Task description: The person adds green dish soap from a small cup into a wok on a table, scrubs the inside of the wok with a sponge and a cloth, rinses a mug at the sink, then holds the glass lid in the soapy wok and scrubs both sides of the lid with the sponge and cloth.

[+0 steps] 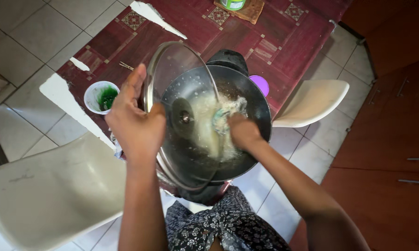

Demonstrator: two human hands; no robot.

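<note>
My left hand (136, 118) grips the rim of a round glass lid (177, 69) with a metal edge, holding it tilted over a black pan (251, 100). My right hand (243, 132) presses a soapy scrubbing sponge (221, 118) against the underside of the lid, where white foam spreads. The lid's dark knob shows through the glass near the middle. The pan sits below the lid, at the edge of a dark red patterned table (284, 42).
A small white cup (100, 96) with green paste stands on the table left of the lid. A purple disc (260, 84) peeks out behind the pan. Cream plastic chairs stand at the left (51, 190) and right (312, 102). A woven mat with a green container (239, 7) lies at the far edge.
</note>
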